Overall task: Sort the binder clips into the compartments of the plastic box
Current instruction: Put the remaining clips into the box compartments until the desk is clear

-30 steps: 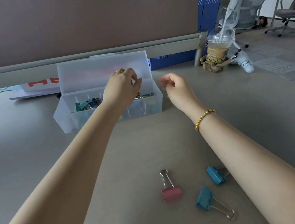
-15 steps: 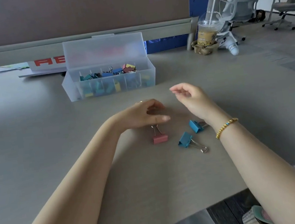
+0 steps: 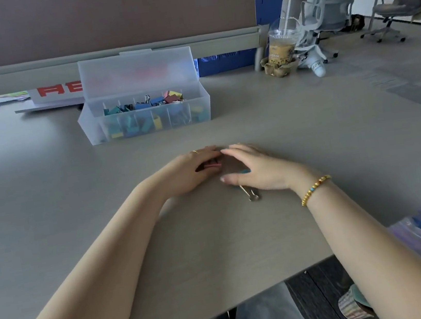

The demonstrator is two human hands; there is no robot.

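Observation:
The clear plastic box (image 3: 91, 127) stands at the back of the table with its lid upright, and its compartments hold several coloured binder clips (image 3: 142, 105). Nearer to me, my left hand (image 3: 187, 173) curls its fingers and thumb around a pink binder clip (image 3: 209, 165) on the table. My right hand (image 3: 259, 171) lies low over the blue binder clips, fingers stretched toward the left hand. A sliver of one blue clip (image 3: 245, 171) shows by the thumb, and its wire handle (image 3: 250, 195) sticks out below. The other blue clip is hidden under the hand.
A lidded drink cup (image 3: 281, 46) with a straw stands at the back right. Papers and a red-lettered sign (image 3: 56, 90) lie behind the box on the left. The table's front edge (image 3: 288, 281) is close to my lap. Office chairs and a person stand beyond.
Both hands came back from the box and dropped onto the loose clips. The left hand closed on the pink clip, and the right hand now covers the blue ones.

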